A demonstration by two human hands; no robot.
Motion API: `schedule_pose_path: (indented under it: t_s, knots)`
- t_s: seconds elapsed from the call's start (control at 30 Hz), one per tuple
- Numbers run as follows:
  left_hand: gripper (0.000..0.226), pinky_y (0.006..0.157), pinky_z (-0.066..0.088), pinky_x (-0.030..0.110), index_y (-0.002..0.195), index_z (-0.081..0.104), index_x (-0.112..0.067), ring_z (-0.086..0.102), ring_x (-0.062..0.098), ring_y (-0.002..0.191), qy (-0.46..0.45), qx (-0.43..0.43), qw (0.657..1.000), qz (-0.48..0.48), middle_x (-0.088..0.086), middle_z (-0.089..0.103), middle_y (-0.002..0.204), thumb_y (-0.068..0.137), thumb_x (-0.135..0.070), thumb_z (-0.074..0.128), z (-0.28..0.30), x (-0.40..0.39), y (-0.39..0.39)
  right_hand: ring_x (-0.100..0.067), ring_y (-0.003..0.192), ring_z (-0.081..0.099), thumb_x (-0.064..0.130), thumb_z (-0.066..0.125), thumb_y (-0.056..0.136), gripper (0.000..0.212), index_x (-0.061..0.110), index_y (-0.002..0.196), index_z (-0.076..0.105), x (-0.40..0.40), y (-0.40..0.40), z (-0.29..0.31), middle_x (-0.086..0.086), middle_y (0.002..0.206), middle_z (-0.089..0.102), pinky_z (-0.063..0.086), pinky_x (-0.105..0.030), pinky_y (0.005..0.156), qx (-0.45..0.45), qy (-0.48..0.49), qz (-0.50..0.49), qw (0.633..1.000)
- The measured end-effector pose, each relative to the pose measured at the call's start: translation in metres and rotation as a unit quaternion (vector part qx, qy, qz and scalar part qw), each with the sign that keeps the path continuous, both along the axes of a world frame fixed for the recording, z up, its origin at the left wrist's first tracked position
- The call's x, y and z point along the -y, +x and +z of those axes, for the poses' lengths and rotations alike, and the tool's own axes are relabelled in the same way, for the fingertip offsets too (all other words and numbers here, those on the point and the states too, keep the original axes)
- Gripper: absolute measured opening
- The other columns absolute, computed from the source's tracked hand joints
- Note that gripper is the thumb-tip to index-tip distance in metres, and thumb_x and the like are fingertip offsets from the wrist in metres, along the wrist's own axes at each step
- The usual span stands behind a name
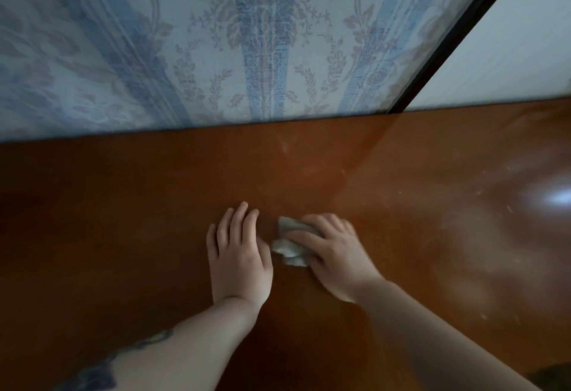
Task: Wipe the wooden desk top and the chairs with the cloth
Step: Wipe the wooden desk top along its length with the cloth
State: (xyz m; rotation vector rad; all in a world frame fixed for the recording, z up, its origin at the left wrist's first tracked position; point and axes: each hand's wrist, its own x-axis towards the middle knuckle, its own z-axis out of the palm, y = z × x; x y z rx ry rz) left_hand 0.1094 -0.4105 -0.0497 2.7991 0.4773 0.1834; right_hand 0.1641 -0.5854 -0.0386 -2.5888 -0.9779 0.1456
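The glossy brown wooden desk top (123,205) fills the lower half of the view. My left hand (238,251) lies flat on it, palm down, fingers together and pointing away from me, holding nothing. Just to its right, my right hand (333,254) presses a small crumpled pale grey cloth (289,247) onto the wood, and the cloth sticks out from under the fingers toward the left hand. The right hand looks slightly blurred. No chair is in view.
A wall with blue striped floral wallpaper (262,50) rises directly behind the desk's back edge. A dark frame strip (457,35) and a pale panel (509,50) stand at the back right. Faint dusty smears and a light glare (559,197) show on the desk's right side.
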Motion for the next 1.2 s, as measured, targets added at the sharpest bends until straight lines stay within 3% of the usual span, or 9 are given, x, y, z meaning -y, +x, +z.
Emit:
schedule_pose_path:
  t_s: [0.1, 0.2, 0.43, 0.57, 0.7, 0.83, 0.93, 1.1, 1.2]
  knots:
    - [0.046, 0.114, 0.026, 0.048, 0.13, 0.053, -0.019, 0.036, 0.023, 0.137, -0.003, -0.005, 1.0, 0.005, -0.001, 0.049, 0.142, 0.091, -0.026, 0.03, 0.003, 0.001, 0.001, -0.029, 0.113, 0.044, 0.018, 0.053, 0.083, 0.042, 0.03, 0.123, 0.056, 0.022, 0.021, -0.005, -0.004, 0.125, 0.051, 0.041, -0.047, 0.087, 0.016, 0.01, -0.167, 0.986]
    - [0.041, 0.113, 0.028, 0.049, 0.129, 0.055, -0.02, 0.038, 0.023, 0.136, -0.004, -0.017, 1.0, 0.007, -0.002, 0.051, 0.141, 0.089, -0.022, 0.046, 0.004, 0.002, 0.0, -0.031, 0.118, 0.04, 0.014, 0.056, 0.087, 0.043, 0.028, 0.127, 0.054, -0.033, 0.034, 0.002, -0.006, 0.13, 0.047, 0.034, -0.048, 0.094, -0.022, 0.005, -0.418, 0.908]
    - [0.027, 0.093, 0.041, 0.045, 0.105, 0.062, -0.021, 0.051, 0.029, 0.102, -0.002, -0.017, 1.0, -0.006, 0.002, 0.06, 0.11, 0.078, -0.015, 0.064, 0.014, -0.024, 0.038, -0.023, 0.117, 0.042, 0.024, 0.054, 0.086, 0.041, 0.033, 0.126, 0.055, -0.001, 0.015, 0.005, 0.003, 0.129, 0.05, 0.039, -0.042, 0.091, -0.022, -0.017, 0.028, 0.999]
    - [0.04, 0.11, 0.024, 0.045, 0.127, 0.055, -0.02, 0.039, 0.027, 0.127, -0.025, -0.001, 0.999, 0.048, 0.004, 0.049, 0.138, 0.087, -0.018, 0.055, 0.007, -0.022, 0.064, -0.029, 0.114, 0.041, 0.017, 0.055, 0.083, 0.046, 0.028, 0.128, 0.054, 0.029, 0.046, -0.003, -0.004, 0.127, 0.049, 0.041, -0.047, 0.09, 0.021, -0.014, -0.138, 0.99]
    - [0.053, 0.118, 0.007, 0.045, 0.146, 0.035, -0.02, 0.021, 0.022, 0.144, 0.013, -0.037, 0.998, 0.058, 0.0, 0.03, 0.156, 0.094, -0.026, 0.041, 0.003, -0.02, 0.071, -0.028, 0.12, 0.036, 0.017, 0.053, 0.088, 0.046, 0.029, 0.132, 0.048, -0.038, 0.063, 0.001, -0.004, 0.133, 0.042, 0.03, -0.045, 0.098, -0.029, -0.001, -0.435, 0.9]
    - [0.055, 0.12, 0.007, 0.045, 0.148, 0.031, -0.02, 0.016, 0.02, 0.146, 0.005, -0.052, 0.997, 0.057, -0.001, 0.026, 0.157, 0.094, -0.028, 0.037, 0.001, -0.022, 0.072, -0.027, 0.118, 0.038, 0.013, 0.058, 0.082, 0.05, 0.029, 0.129, 0.05, -0.044, 0.036, -0.001, -0.002, 0.129, 0.046, 0.036, -0.044, 0.092, -0.001, 0.002, -0.163, 0.987]
    - [0.055, 0.12, 0.008, 0.045, 0.149, 0.03, -0.019, 0.016, 0.021, 0.146, 0.007, -0.057, 0.997, 0.056, 0.0, 0.026, 0.157, 0.094, -0.029, 0.033, 0.001, -0.021, 0.073, -0.027, 0.113, 0.043, 0.023, 0.054, 0.082, 0.047, 0.028, 0.128, 0.053, 0.014, 0.054, -0.002, -0.003, 0.124, 0.051, 0.042, -0.045, 0.088, 0.044, -0.028, 0.0, 0.999]
    - [0.054, 0.119, 0.011, 0.046, 0.147, 0.032, -0.018, 0.02, 0.022, 0.145, 0.017, -0.059, 0.997, 0.055, 0.001, 0.029, 0.156, 0.095, -0.028, 0.031, -0.001, -0.021, 0.073, -0.033, 0.115, 0.04, 0.014, 0.056, 0.085, 0.048, 0.021, 0.132, 0.052, -0.015, 0.098, -0.005, -0.011, 0.126, 0.047, 0.033, -0.048, 0.094, 0.016, -0.019, -0.38, 0.925]
    - [0.054, 0.118, 0.013, 0.047, 0.146, 0.034, -0.019, 0.021, 0.023, 0.144, 0.017, -0.061, 0.996, 0.055, 0.001, 0.031, 0.155, 0.094, -0.028, 0.035, -0.002, -0.022, 0.073, -0.031, 0.116, 0.037, 0.014, 0.056, 0.082, 0.056, 0.022, 0.137, 0.046, -0.061, 0.088, 0.001, -0.009, 0.127, 0.044, 0.033, -0.048, 0.092, -0.006, -0.01, -0.337, 0.941]
